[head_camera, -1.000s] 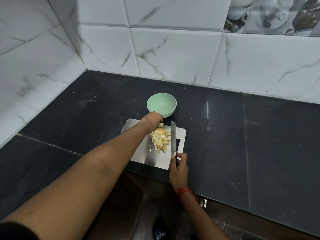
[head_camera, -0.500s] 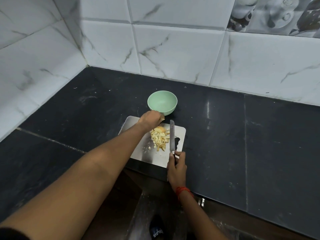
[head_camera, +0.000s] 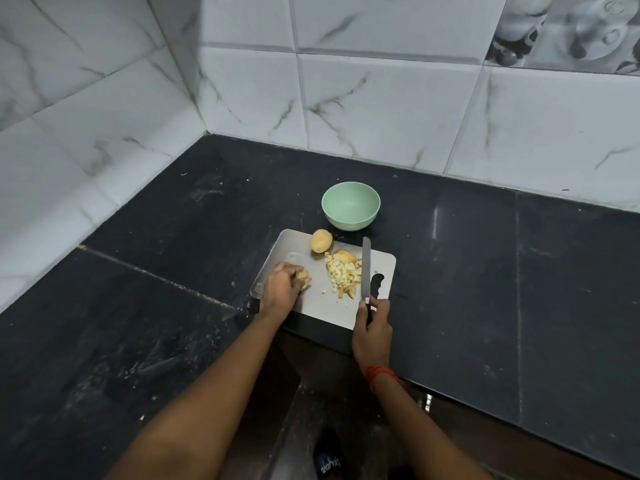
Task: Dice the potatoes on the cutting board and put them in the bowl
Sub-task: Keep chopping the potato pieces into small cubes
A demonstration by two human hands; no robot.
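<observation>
**Fresh potato in hand, knife waiting**

Nearest me, the right hand point(head_camera: 372, 327) is wrapped round the knife point(head_camera: 365, 268) handle at the front edge of the board point(head_camera: 318, 306); the blade lies pointing away, along the right side of the diced pile point(head_camera: 343, 275). A red thread point(head_camera: 379, 372) circles that wrist. The left hand point(head_camera: 280, 289) is curled over a potato piece point(head_camera: 304, 276) on the left part of the board, fingers cupped down on it; I cannot see how much of it is hidden under the palm.

A little farther, the pale cubes sit mid-board with a skin-on chunk point(head_camera: 344, 256) at their far end. A whole potato point(head_camera: 321, 240) rests by the far edge, apart from the pile. The board itself overhangs the front lip of the dark bench point(head_camera: 173, 237).

Beyond the board stands the green bowl point(head_camera: 350, 206), close to it and empty as far as I can see.

To my eye, the potato is firm and fairly light, but its cut faces look wet, so it may slide on that smooth board. Best pinned flat face down, fingertips tucked on top, away from the blade. The loose cubes would scatter easily; scooping them with both hands seems wiser than pinching.
</observation>
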